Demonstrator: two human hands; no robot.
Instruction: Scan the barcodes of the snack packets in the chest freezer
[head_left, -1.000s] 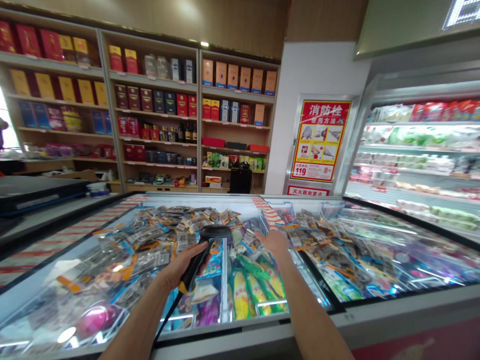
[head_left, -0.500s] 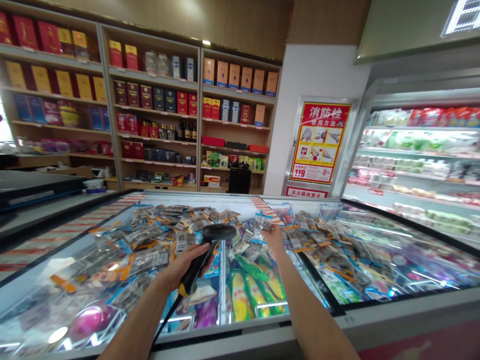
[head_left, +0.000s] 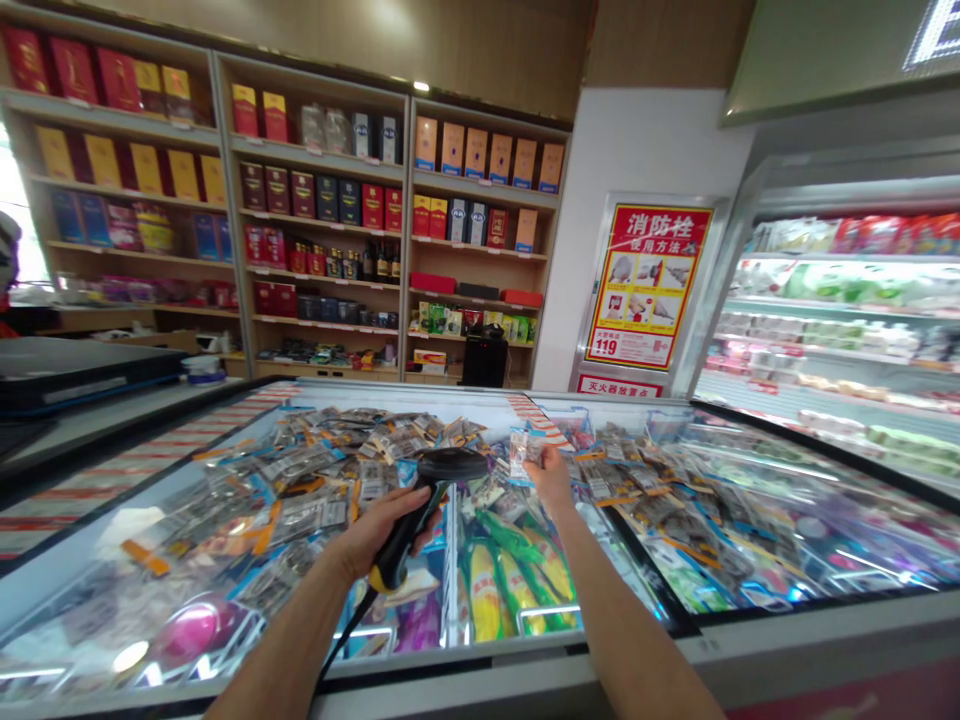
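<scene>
My left hand [head_left: 390,530] is wrapped round the handle of a black and yellow barcode scanner [head_left: 450,464], its head pointing toward my right hand and its cable hanging down. Between the fingers of my right hand [head_left: 551,475] is a small clear packet [head_left: 523,455] with a blue edge, held up in front of the scanner head. Many similar packets [head_left: 300,465] with orange or blue edges lie in a heap on the glass top to the left. Another heap of packets [head_left: 667,490] spreads to the right. Yellow and green corn packs [head_left: 514,580] show beneath the glass.
The chest freezer [head_left: 495,660] spans the space before me. Shelves of boxed goods [head_left: 322,200] stand behind it. A red fire hydrant sign [head_left: 649,285] hangs on the wall, and a lit open cooler [head_left: 847,330] is at right. A dark flat device [head_left: 82,370] rests at left.
The view has turned slightly left, so everything sits a little further right. Both hands keep their holds, and the packet and scanner stay close together.
</scene>
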